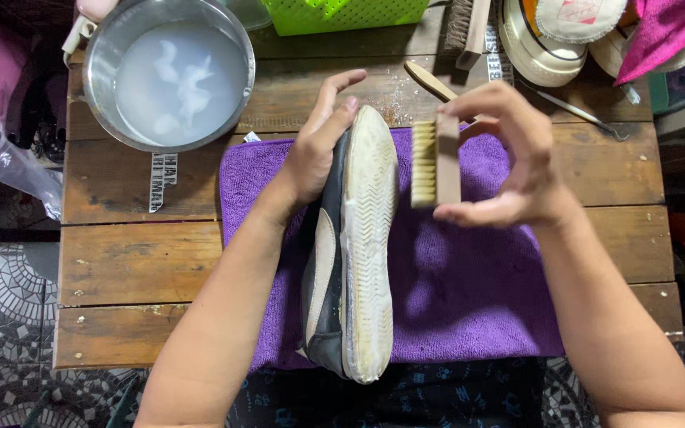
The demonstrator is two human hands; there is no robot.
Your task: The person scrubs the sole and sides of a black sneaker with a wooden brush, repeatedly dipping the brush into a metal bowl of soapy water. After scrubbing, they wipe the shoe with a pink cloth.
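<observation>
- Left hand clasps the black-and-cream sneaker on edge over the purple towel, exposing its white sole.
- Right hand pinches the wooden bristle brush, bristles facing the sole, just beside it.
- Steel bowl of cloudy water stands near.

Green basket cut by top edge; shoe upper mostly hidden.

Worn wooden plank table, dark brown, gaps between boards, pale scuffs near far edge. Purple towel spread over middle. Steel basin of cloudy white water at far left corner. Green plastic basket at far edge. Floor of grey mosaic tile, fan pattern. Light soft, shadows faint.
</observation>
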